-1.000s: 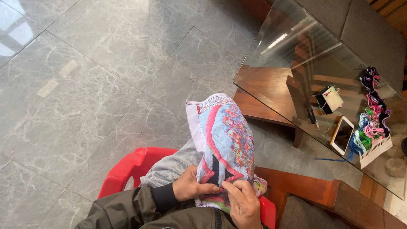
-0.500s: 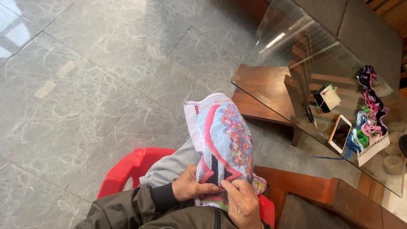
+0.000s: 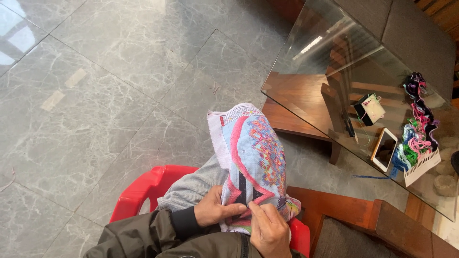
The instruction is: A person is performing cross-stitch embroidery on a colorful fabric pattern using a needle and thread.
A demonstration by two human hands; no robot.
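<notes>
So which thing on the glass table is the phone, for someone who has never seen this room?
Start at the glass table on the right. Near its closer edge, beside the bundle of coloured threads, lies the phone. It is the only flat white slab with a dark screen; the small box behind it is chunkier.

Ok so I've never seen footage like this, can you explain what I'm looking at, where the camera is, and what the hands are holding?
There is no machine here, just a person's two bare hands. The single picture comes from a camera worn on the person's head, looking down over their lap. They sit on a red plastic chair on a grey tiled floor. Draped over the knee is a cross-stitch cloth in pink, blue and black. The left hand pinches its lower edge, and the right hand works on it beside the left; any needle is too small to see. To the right stands a glass table with a phone, a small box and a bundle of coloured threads.
</notes>
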